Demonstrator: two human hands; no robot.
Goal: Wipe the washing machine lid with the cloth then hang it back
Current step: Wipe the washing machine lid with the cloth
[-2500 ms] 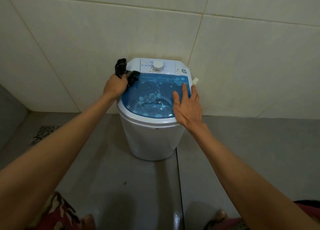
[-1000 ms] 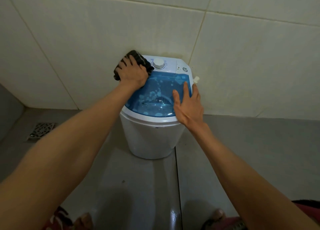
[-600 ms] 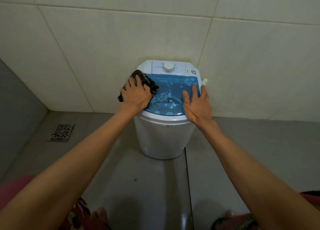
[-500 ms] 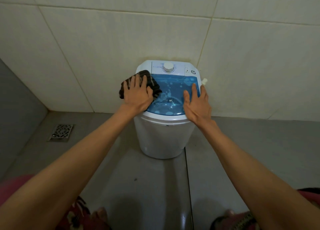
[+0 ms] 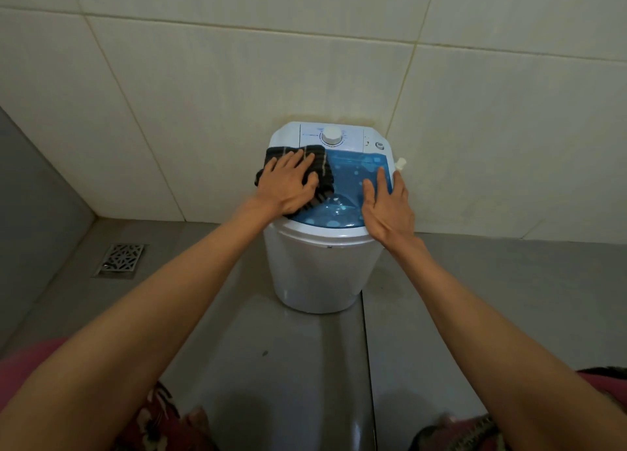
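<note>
A small white washing machine [image 5: 315, 270] stands on the floor against the tiled wall. Its see-through blue lid [image 5: 346, 186] is closed. A dark cloth with pale stripes [image 5: 324, 170] lies spread on the lid's left half. My left hand [image 5: 288, 186] presses flat on the cloth, fingers apart. My right hand [image 5: 386, 206] rests flat on the lid's right edge with nothing in it. A white dial [image 5: 331, 135] sits on the control panel behind the lid.
Cream wall tiles [image 5: 203, 94] rise right behind the machine. A metal floor drain [image 5: 120, 259] lies on the grey floor to the left. A small white cap [image 5: 401, 163] sticks out at the machine's right side. My feet show at the bottom edge.
My left hand has carried the cloth from the machine's back left corner onto the lid, and the cloth now lies flatter and further right. My right hand stays put.
</note>
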